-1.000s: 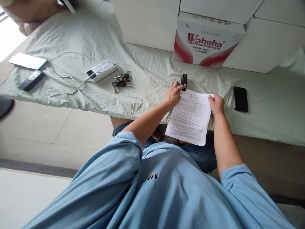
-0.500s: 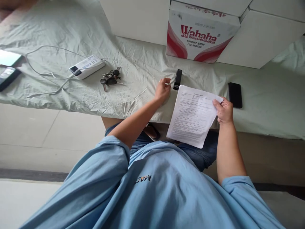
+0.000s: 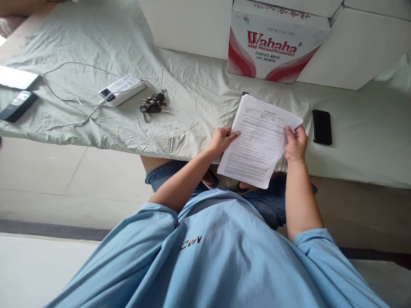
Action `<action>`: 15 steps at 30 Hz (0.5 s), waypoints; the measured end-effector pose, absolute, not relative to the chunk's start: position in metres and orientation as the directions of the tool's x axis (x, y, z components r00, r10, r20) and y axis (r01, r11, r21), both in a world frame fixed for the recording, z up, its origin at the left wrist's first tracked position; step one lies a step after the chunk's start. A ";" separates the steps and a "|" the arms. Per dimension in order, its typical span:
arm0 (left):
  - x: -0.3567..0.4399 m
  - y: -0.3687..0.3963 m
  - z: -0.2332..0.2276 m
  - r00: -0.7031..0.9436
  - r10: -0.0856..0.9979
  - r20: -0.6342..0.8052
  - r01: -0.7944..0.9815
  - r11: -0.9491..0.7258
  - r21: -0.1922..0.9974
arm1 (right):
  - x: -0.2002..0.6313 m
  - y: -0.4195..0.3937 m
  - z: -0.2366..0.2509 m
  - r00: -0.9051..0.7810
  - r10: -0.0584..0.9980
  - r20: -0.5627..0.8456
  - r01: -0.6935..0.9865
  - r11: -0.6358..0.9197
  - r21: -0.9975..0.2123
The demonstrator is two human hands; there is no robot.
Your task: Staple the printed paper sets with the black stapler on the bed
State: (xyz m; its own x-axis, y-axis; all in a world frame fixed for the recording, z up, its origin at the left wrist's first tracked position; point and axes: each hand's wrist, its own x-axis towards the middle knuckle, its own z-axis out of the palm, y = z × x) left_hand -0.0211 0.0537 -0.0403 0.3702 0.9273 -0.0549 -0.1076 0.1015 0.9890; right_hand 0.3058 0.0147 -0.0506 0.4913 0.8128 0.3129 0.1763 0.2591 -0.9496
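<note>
My left hand [image 3: 222, 140] pinches the papers [image 3: 250, 137] by their left edge, thumb on top; my right hand [image 3: 296, 143] is closed on their upper right side. They're gathered together, held over the desk's [image 3: 195, 102] front edge, not laid down; whether they're fastened, I cannot tell. Past their top edge pokes a mostly hidden black object [image 3: 245, 93], then the Wahaha box [image 3: 276, 64].
</note>
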 end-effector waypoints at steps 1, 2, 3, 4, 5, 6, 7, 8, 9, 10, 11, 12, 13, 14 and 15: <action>-0.020 0.053 -0.041 0.348 0.936 -0.051 -0.127 0.100 0.987 | 0.303 0.009 -0.054 0.484 0.819 0.307 0.188 0.246 -0.951; -0.019 0.052 -0.041 0.330 0.943 -0.044 -0.139 0.095 0.986 | 0.301 0.004 -0.057 0.477 0.828 0.296 0.192 0.231 -0.954; -0.019 0.051 -0.041 0.316 0.948 -0.039 -0.146 0.089 0.985 | 0.299 -0.001 -0.060 0.470 0.837 0.281 0.186 0.217 -0.958; -0.019 0.051 -0.041 0.307 0.951 -0.033 -0.147 0.082 0.986 | 0.298 -0.005 -0.062 0.463 0.847 0.261 0.168 0.205 -0.964; -0.019 0.050 -0.041 0.302 0.953 -0.028 -0.146 0.075 0.986 | 0.297 -0.007 -0.064 0.457 0.857 0.237 0.142 0.193 -0.971; -0.020 0.050 -0.041 0.302 0.953 -0.022 -0.145 0.069 0.987 | 0.296 -0.007 -0.064 0.451 0.867 0.212 0.115 0.179 -0.977; -0.021 0.050 -0.042 0.307 0.951 -0.016 -0.148 0.065 0.987 | 0.296 -0.007 -0.065 0.444 0.876 0.187 0.093 0.163 -0.982; -0.022 0.051 -0.043 0.315 0.949 -0.007 -0.158 0.060 0.986 | 0.296 -0.006 -0.064 0.441 0.881 0.169 0.077 0.151 -0.986; -0.024 0.053 -0.045 0.325 0.946 0.005 -0.179 0.056 0.982 | 0.296 -0.004 -0.064 0.441 0.883 0.159 0.067 0.144 -0.987; -0.025 0.054 -0.046 0.338 0.941 0.016 -0.209 0.058 0.976 | 0.296 -0.003 -0.063 0.443 0.883 0.157 0.061 0.145 -0.988; -0.027 0.056 -0.048 0.357 0.934 0.023 -0.243 0.069 0.968 | 0.295 -0.002 -0.063 0.447 0.880 0.162 0.056 0.153 -0.987; -0.029 0.058 -0.050 0.380 0.925 0.026 -0.278 0.087 0.957 | 0.295 -0.002 -0.062 0.452 0.876 0.168 0.050 0.163 -0.985; -0.030 0.060 -0.051 0.402 0.915 0.023 -0.309 0.112 0.944 | 0.295 -0.002 -0.061 0.458 0.872 0.172 0.042 0.172 -0.984; -0.031 0.061 -0.052 0.423 0.906 0.015 -0.335 0.141 0.932 | 0.295 -0.002 -0.061 0.462 0.870 0.173 0.034 0.178 -0.983; -0.031 0.062 -0.053 0.440 0.898 0.003 -0.352 0.169 0.920 | 0.294 -0.002 -0.061 0.464 0.869 0.173 0.027 0.181 -0.983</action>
